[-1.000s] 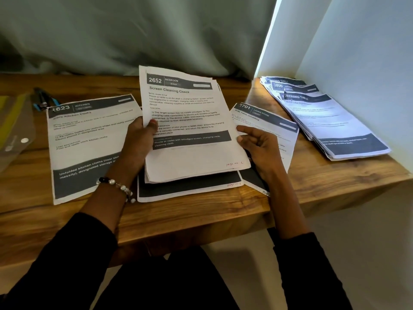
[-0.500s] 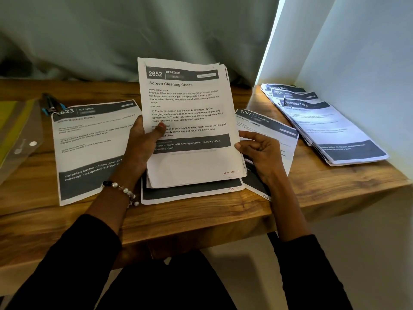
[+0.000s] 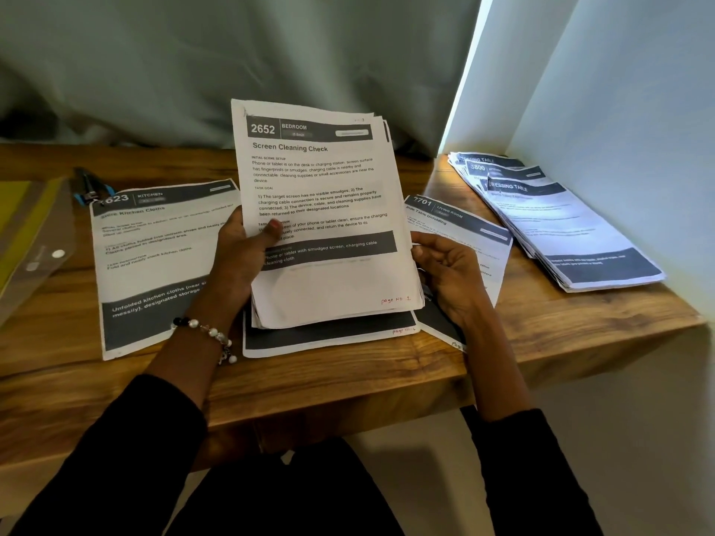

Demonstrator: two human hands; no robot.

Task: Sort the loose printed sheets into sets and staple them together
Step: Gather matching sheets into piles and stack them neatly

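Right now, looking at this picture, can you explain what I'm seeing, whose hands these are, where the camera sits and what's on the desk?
No machine here: a person wears a camera on the head, looking down at their own hands. The left hand, with a beaded bracelet, and the right hand hold up a thin stack of white printed sheets headed Screen Cleaning Check. On the brown wooden desk lie a Kitchen sheet at left, a Living Room sheet at right, and a fanned pile of printed sheets by the wall. A blue-and-black tool, perhaps the stapler, lies far left.
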